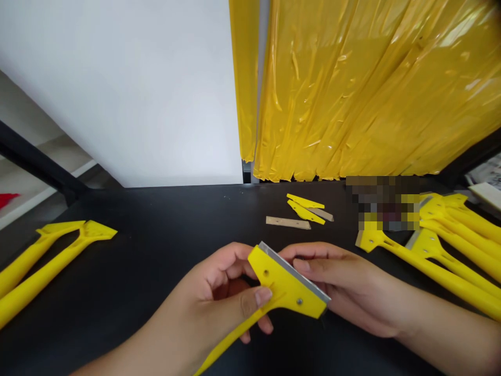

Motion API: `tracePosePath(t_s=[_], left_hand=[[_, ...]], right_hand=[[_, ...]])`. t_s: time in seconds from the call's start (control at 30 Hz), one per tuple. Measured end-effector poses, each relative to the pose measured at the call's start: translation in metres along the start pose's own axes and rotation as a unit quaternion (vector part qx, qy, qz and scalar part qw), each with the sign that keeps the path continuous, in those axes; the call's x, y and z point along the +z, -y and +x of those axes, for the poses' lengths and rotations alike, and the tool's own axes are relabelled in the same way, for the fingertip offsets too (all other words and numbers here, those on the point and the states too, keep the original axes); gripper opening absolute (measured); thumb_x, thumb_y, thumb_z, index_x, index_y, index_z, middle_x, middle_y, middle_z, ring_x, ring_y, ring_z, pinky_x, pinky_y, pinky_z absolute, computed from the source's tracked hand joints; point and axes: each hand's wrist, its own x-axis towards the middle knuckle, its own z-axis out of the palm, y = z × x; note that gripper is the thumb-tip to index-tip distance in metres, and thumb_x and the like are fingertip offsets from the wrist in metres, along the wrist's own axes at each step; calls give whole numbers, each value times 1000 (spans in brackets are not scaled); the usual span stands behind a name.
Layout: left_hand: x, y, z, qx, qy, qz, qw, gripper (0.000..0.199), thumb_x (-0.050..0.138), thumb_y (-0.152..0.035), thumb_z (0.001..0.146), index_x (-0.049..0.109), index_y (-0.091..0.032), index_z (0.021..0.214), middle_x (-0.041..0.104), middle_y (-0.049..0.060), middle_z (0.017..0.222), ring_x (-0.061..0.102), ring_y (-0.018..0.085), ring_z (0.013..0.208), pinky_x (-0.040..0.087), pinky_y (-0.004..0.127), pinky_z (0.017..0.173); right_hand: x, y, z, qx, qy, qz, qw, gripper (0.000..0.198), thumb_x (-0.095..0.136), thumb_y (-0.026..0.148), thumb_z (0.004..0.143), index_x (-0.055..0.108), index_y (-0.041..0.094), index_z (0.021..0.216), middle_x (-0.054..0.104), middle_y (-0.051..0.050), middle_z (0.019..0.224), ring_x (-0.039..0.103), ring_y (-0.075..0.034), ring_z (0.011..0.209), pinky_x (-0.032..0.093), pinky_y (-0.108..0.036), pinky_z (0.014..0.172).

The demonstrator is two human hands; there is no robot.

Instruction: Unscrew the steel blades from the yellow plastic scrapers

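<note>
A yellow scraper (287, 284) with a metal blade (291, 269) along its wide head is gripped near its neck by my left hand (230, 292), thumb on top. The handle runs down toward the bottom edge. One screw shows in the right side of the head; the other hole looks bare. At the blade edge, my right hand (344, 277) pinches the blade, its thumb on the near side and its fingers partly hidden behind the scraper. Beyond the hands lie two yellow plastic strips (307, 211), a loose blade (324, 214) and a brownish flat blade (287, 223).
Two yellow scraper handles (58, 256) lie on the black table (168, 219) at left. Several yellow scrapers (434, 245) are piled at right, beside a pixelated patch. Behind stand a white panel (156, 89) and yellow plastic sheeting (352, 94).
</note>
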Motion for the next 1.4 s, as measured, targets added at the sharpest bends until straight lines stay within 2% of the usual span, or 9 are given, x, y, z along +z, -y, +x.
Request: tracePosePath(t_s=[0.13, 0.47, 0.67, 0.77, 0.87, 1.0, 1.2, 1.27, 1.4], left_hand=[[5, 1, -3, 12, -48, -13, 999, 25, 87, -33, 87, 72, -20, 104, 78, 5, 95, 74, 18, 73, 53, 21, 55], [-4, 2, 2, -3, -48, -10, 999, 21, 83, -36, 91, 73, -20, 99, 79, 5, 94, 75, 18, 79, 58, 21, 61], [-15, -6, 4, 1, -83, -24, 996, 17, 77, -35, 96, 77, -23, 108, 80, 4, 106, 75, 18, 93, 61, 20, 73], [-20, -9, 10, -9, -115, -63, 991, 15, 77, -31, 96, 77, -23, 109, 80, 5, 108, 76, 18, 94, 63, 21, 73], [-23, -10, 18, -7, -129, -88, 988, 15, 74, -27, 98, 77, -22, 112, 80, 7, 112, 77, 19, 96, 65, 22, 72], [-25, -8, 23, -2, -141, -96, 985, 15, 72, -24, 99, 76, -21, 114, 81, 10, 117, 79, 20, 97, 66, 23, 73], [-29, -3, 24, 5, -146, -102, 984, 10, 73, -21, 98, 75, -20, 107, 82, 10, 112, 79, 19, 91, 66, 22, 70], [-30, -2, 23, 7, -141, -93, 986, 12, 72, -22, 99, 75, -20, 110, 81, 10, 114, 79, 19, 93, 66, 22, 71], [-28, -3, 24, 6, -145, -85, 986, 11, 71, -22, 99, 74, -19, 109, 81, 10, 115, 79, 20, 94, 65, 21, 70]], right_hand=[[0, -1, 1, 2, -15, -16, 1000, 36, 82, 47, 90, 82, 20, 114, 77, -8, 101, 64, -15, 82, 46, -26, 78], [-1, -1, 4, -19, -31, -45, 998, 35, 74, 48, 94, 77, 18, 113, 65, -5, 92, 54, -13, 76, 36, -23, 62], [-11, 3, 9, -121, -72, -146, 979, 28, 64, 48, 101, 77, 25, 111, 64, -4, 101, 51, -15, 82, 41, -28, 73], [-19, 9, 11, -189, -114, -265, 939, 23, 67, 46, 102, 80, 31, 114, 68, -4, 106, 55, -19, 93, 43, -33, 82], [-23, 12, 9, -231, -147, -372, 887, 21, 70, 44, 101, 80, 32, 115, 70, -6, 110, 59, -25, 102, 44, -35, 79], [-22, 12, 0, -275, -175, -452, 830, 21, 70, 40, 101, 76, 32, 119, 73, -6, 105, 63, -24, 91, 45, -34, 69], [-23, 19, -7, -423, -198, -595, 654, 9, 66, 24, 103, 66, 28, 111, 71, -1, 92, 66, -16, 78, 48, -30, 72], [-24, 22, -4, -433, -203, -603, 638, 10, 65, 22, 103, 65, 27, 112, 73, -2, 95, 68, -16, 81, 50, -30, 75], [-26, 23, 2, -424, -210, -605, 641, 8, 64, 22, 104, 66, 26, 111, 75, -3, 96, 70, -17, 83, 51, -30, 74]])
